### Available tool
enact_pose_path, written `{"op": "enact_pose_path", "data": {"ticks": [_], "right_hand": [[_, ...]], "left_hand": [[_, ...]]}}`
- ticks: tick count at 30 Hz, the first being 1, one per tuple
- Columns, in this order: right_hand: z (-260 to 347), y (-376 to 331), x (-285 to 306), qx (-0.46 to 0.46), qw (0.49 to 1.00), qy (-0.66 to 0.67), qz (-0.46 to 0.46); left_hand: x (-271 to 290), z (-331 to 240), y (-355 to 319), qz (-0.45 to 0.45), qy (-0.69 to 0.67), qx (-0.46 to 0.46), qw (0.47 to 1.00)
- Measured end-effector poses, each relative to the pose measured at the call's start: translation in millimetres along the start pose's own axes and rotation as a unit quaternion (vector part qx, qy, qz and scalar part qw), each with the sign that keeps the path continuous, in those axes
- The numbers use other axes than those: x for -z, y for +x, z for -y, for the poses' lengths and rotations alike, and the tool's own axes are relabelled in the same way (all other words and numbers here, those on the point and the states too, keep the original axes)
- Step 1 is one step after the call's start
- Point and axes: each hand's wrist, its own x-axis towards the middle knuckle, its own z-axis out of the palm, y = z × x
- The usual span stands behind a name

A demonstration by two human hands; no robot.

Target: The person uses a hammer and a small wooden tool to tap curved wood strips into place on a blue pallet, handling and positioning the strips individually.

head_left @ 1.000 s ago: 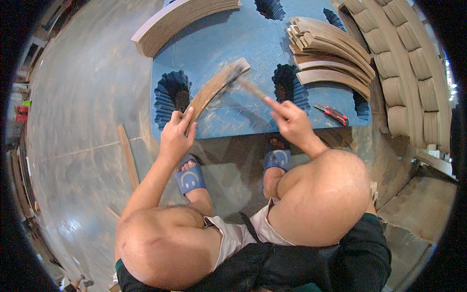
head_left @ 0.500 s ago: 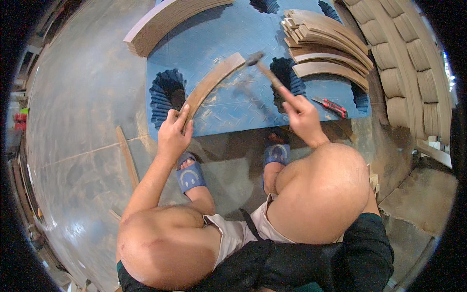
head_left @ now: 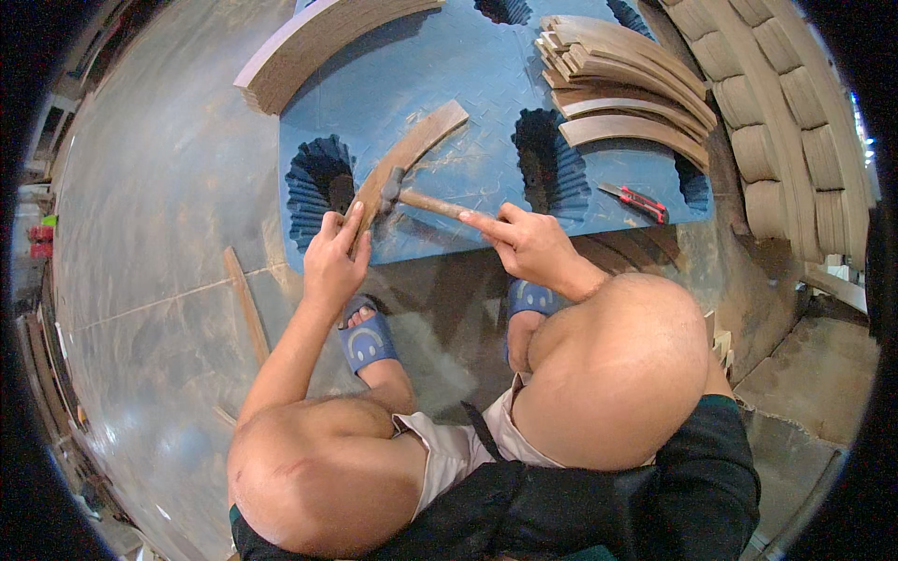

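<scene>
A curved wooden strip [head_left: 418,136] lies on the blue plastic pallet [head_left: 449,224] in front of me. Its near end is gripped by my left hand [head_left: 334,254], the index finger stretched along the wood. My right hand [head_left: 533,245] is closed round the handle of a hammer [head_left: 432,201]. The hammer's head is at the right edge of the strip, just beyond my left fingertips; whether it touches the wood I cannot tell. To the right of my right hand, a red and black utility knife [head_left: 636,202] rests on the pallet with its blade end toward the left.
A pile of curved wooden strips [head_left: 627,79] sits on the pallet's far right, and a thick curved stack [head_left: 327,42] at its far left. Dark ribbed holes [head_left: 538,154] open in the pallet. A thin wood stick [head_left: 245,304] lies on the floor at left; bundled pieces [head_left: 795,122] stand at right.
The hammer has swung left and nearer, from the strip's far end to close by my left hand. My right hand has moved left with it. My left hand keeps its hold.
</scene>
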Motion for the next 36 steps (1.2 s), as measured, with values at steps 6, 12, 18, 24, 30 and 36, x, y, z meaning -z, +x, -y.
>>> {"op": "enact_pose_path", "data": {"ticks": [6,12,18,24,30,36], "right_hand": [[-38,-5,18,-0.157,0.981,0.043,-0.106],[-18,1,19,-0.032,0.997,0.056,-0.036],[-45,6,12,-0.121,0.983,0.123,-0.057],[-58,11,39,-0.319,0.848,0.421,-0.040],[-54,33,40,-0.309,0.840,0.445,0.033],[-70,44,25,-0.312,0.841,0.441,0.037]], "left_hand": [[-3,-5,7,-0.010,-0.019,-0.015,1.000],[-1,3,1,0.018,-0.001,0.013,1.000],[3,-4,3,0.005,-0.018,0.011,1.000],[1,-1,3,-0.021,-0.013,-0.011,1.000],[2,-3,4,-0.007,-0.013,-0.003,1.000],[2,-4,3,-0.020,-0.016,-0.013,1.000]]}}
